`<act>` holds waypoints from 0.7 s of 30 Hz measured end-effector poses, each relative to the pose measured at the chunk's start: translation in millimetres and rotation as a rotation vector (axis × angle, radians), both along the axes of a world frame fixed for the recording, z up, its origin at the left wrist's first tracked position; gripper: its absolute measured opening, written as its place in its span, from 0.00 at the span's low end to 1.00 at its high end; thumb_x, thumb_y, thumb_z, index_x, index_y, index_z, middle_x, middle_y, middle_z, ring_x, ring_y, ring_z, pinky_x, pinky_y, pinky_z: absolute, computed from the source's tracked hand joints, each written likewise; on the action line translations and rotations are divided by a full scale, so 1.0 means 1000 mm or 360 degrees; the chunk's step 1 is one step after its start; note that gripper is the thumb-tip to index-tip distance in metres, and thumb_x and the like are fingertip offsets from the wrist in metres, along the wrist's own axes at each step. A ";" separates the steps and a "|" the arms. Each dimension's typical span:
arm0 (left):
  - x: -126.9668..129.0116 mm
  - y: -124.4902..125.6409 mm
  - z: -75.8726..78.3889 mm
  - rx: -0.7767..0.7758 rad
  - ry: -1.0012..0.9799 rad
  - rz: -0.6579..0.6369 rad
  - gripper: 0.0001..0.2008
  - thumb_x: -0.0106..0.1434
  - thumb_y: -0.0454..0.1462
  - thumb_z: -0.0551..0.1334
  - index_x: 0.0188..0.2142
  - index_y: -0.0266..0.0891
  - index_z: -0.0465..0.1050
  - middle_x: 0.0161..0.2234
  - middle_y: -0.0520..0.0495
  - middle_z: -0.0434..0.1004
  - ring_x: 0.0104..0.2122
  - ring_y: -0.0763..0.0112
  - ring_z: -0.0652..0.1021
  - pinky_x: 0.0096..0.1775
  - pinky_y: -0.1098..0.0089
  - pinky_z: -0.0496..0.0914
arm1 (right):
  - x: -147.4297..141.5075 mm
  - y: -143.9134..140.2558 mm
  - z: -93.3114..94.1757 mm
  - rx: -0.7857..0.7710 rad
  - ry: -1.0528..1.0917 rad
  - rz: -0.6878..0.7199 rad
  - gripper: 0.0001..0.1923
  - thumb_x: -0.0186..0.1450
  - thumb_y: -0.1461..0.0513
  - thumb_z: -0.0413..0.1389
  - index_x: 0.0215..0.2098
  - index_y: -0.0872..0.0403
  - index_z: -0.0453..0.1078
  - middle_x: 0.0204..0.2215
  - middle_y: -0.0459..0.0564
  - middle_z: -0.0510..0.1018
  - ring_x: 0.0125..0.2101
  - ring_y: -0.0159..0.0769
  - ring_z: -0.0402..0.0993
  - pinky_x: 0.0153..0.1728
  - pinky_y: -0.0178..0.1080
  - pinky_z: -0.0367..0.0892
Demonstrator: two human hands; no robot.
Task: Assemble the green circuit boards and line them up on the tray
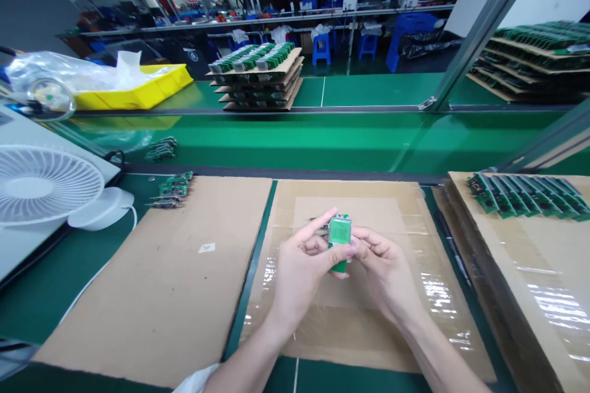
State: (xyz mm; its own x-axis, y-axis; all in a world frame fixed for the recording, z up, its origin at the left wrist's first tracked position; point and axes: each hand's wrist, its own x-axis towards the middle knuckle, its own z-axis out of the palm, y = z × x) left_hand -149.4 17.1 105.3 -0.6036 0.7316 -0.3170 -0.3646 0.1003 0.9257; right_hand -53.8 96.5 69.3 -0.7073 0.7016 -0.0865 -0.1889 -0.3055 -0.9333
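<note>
I hold a small green circuit board (340, 239) upright between both hands, above the middle of a taped cardboard sheet (405, 344); its pale, glassy display panel faces me, framed by a thin metal edge, and the darker green end pokes out below my fingers. My left hand (302, 270) pinches it from the left, thumb across the lower front and forefinger reaching along the top edge, while my right hand (385, 270) curls in from the right with its fingertips pressed to the board's side. The cardboard under my hands is flat, brown and glossy where clear tape crosses it, bare on every side of my hands out to its edges. A narrow strip of green mat separates it from a plain cardboard sheet (161, 282) on my left, matte and rough, carrying only a small white tag and a few loose green boards (174, 189) at its far left corner. To my right a raised cardboard tray (530, 270), shiny with tape, holds a leaning row of green boards (530, 195) along its far edge. Beyond the sheets runs the smooth green conveyor belt (322, 141). Further off stand a stack of cardboard layers loaded with boards (258, 77) and a yellow plastic tray (138, 89). A white round fan (43, 184) with curved grille ribs sits at my far left.
</note>
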 end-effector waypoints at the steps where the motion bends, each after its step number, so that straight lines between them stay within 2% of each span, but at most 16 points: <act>1: 0.001 0.000 0.000 -0.0009 0.0016 0.0007 0.34 0.45 0.36 0.73 0.53 0.38 0.70 0.17 0.54 0.71 0.22 0.72 0.73 0.23 0.72 0.75 | 0.000 0.000 0.001 -0.0046 0.0014 0.0014 0.11 0.59 0.55 0.59 0.36 0.53 0.77 0.24 0.47 0.78 0.27 0.35 0.71 0.30 0.37 0.68; 5: 0.004 0.000 -0.002 -0.0020 0.0043 0.0058 0.34 0.43 0.35 0.74 0.52 0.41 0.72 0.17 0.56 0.69 0.22 0.73 0.71 0.23 0.71 0.77 | 0.000 -0.001 0.003 -0.0170 0.0037 0.0048 0.12 0.55 0.54 0.63 0.33 0.53 0.77 0.27 0.49 0.80 0.27 0.36 0.72 0.32 0.38 0.67; 13: 0.006 0.004 0.001 -0.0019 0.0012 0.0076 0.34 0.42 0.35 0.73 0.51 0.40 0.72 0.15 0.57 0.65 0.21 0.75 0.68 0.23 0.71 0.76 | 0.000 0.000 -0.001 -0.0247 0.0032 -0.0026 0.12 0.53 0.55 0.64 0.33 0.53 0.77 0.28 0.49 0.81 0.27 0.34 0.72 0.29 0.35 0.66; 17: 0.006 0.008 -0.003 -0.0006 0.0019 0.0019 0.34 0.44 0.35 0.72 0.53 0.41 0.71 0.15 0.57 0.64 0.21 0.74 0.68 0.24 0.71 0.75 | -0.002 -0.001 -0.007 -0.0116 0.0011 -0.0122 0.13 0.56 0.54 0.62 0.35 0.53 0.76 0.31 0.51 0.81 0.29 0.37 0.75 0.30 0.37 0.69; 21: 0.007 0.013 -0.011 -0.0002 0.0229 0.0001 0.28 0.52 0.36 0.68 0.54 0.49 0.69 0.22 0.55 0.70 0.24 0.74 0.70 0.29 0.74 0.73 | -0.002 -0.001 -0.011 0.0191 -0.0129 -0.0354 0.11 0.60 0.55 0.58 0.37 0.53 0.73 0.35 0.52 0.81 0.36 0.38 0.76 0.35 0.38 0.71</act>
State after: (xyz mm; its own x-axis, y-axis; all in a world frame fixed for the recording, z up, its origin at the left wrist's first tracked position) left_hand -142.9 30.2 94.1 -0.6434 0.7307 -0.2282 -0.2281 0.1015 0.9683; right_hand -56.2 95.3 58.7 -0.5289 0.8476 -0.0436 -0.1620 -0.1513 -0.9751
